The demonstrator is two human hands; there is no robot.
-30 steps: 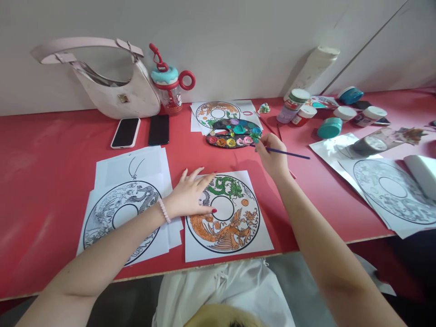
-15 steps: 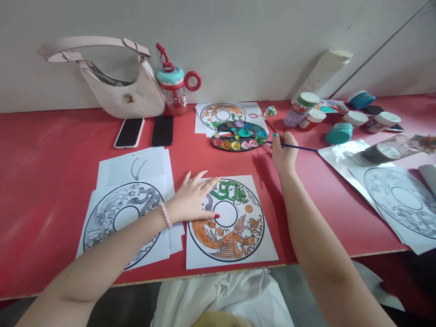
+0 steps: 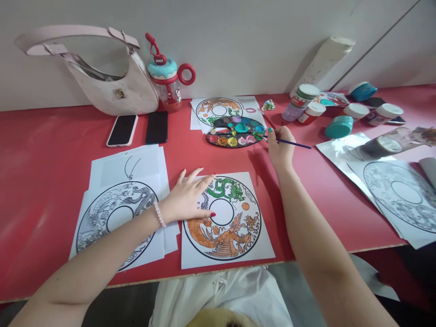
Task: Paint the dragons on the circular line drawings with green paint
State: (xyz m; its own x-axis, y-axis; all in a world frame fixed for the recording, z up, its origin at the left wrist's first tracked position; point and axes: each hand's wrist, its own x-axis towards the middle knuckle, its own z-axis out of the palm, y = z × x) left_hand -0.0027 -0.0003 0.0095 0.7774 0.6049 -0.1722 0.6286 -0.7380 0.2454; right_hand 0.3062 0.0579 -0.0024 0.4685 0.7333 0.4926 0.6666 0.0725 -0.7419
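My left hand (image 3: 189, 196) lies with fingers spread on the upper left of a printed sheet (image 3: 227, 264), which carries a round design with a green dragon and an orange phoenix. Farther off, my right hand (image 3: 282, 147) is closed on a purple-handled paintbrush (image 3: 297, 144). The brush tip is at the right edge of a black paint palette (image 3: 223, 143), by the green paint. Dabs of several colours fill the palette. It partly covers another coloured round print (image 3: 207, 109). Under my left forearm is a stack of uncoloured prints (image 3: 97, 209).
A white handbag (image 3: 112, 97), a red-handled cup (image 3: 170, 91), a white-cased phone (image 3: 122, 130) and a black phone (image 3: 156, 128) stand or lie at the back left. Several paint jars (image 3: 339, 127) and a grey-topped bottle (image 3: 381, 146) are on the right, near more prints (image 3: 384, 186).
The camera view has shifted slightly, so everything sits a little farther left. My right hand has turned the brush a little at the palette's right edge. The left hand stays on the sheet.
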